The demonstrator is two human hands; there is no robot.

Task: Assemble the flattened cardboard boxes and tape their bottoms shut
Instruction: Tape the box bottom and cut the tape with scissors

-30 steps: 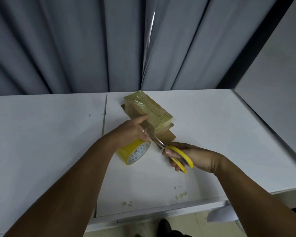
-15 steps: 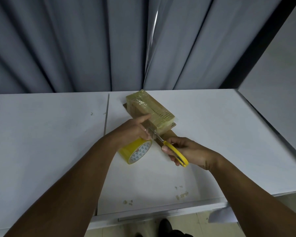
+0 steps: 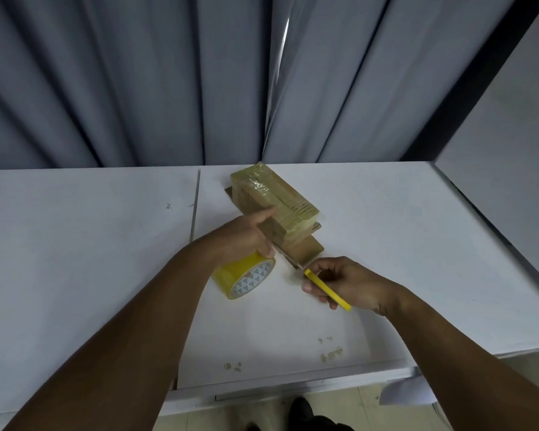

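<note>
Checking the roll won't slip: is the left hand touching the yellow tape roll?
Touching. The head view shows the left hand with fingers curled over the top of the yellow tape roll, no gap.

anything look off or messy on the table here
Only minor things: small beige scraps litter the table near its front edge, and the tape on the cardboard box looks wrinkled and heavily layered.

Dim, even indoor light; soft shadows, wide-angle bending at edges
</note>
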